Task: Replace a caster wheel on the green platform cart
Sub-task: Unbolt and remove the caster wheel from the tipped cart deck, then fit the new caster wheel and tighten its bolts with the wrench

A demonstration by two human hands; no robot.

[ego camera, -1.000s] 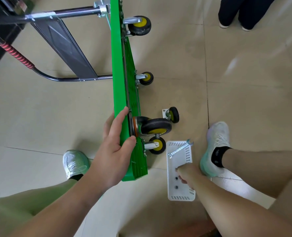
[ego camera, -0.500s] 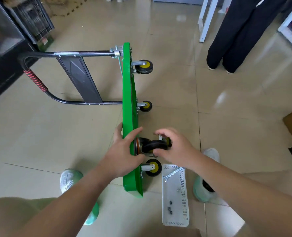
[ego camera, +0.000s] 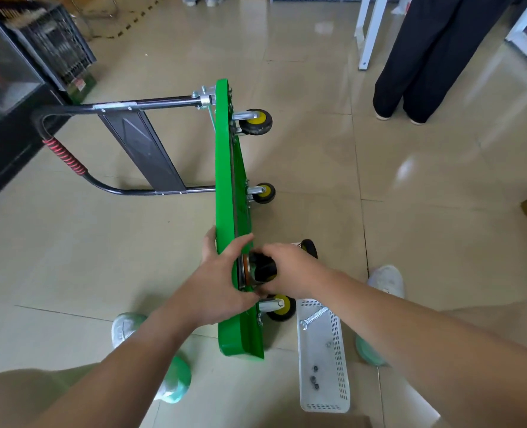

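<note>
Item 1: the black caster wheel (ego camera: pixel 263 268) sits against the underside of the green platform cart (ego camera: pixel 225 168), at the near end of the deck, with its plate against the green surface. The right hand (ego camera: pixel 290 270) is curled over the wheel from the right and grips it. Its fingertips are hidden. The left hand (ego camera: pixel 222 282) clasps the cart's upper edge beside the wheel, with the fingers on the left face and the thumb laid over the edge toward the plate.

Item 2: the cart stands on its long side on the tiled floor (ego camera: pixel 101 257), underside facing right. 3 yellow-hubbed casters are mounted on it: the far caster (ego camera: pixel 256 121), the middle caster (ego camera: pixel 263 193) and the near caster (ego camera: pixel 282 307), which is just nearer than the held wheel. The black tubular handle (ego camera: pixel 66 156), with its red wrap, lies out to the left.

Item 3: a loose caster (ego camera: pixel 310 248) lies on the floor just beyond the right hand and is partly hidden by it. A white perforated basket (ego camera: pixel 339 366) lies on the floor to the right of the cart's near end. It holds a wrench (ego camera: pixel 313 319) at its far end and small dark nuts (ego camera: pixel 314 378) toward its near end.

Item 4: the person's left shoe (ego camera: pixel 126 329) and right shoe (ego camera: pixel 385 279) flank the cart's near end. A bystander in dark trousers (ego camera: pixel 425 57) stands far right.
</note>
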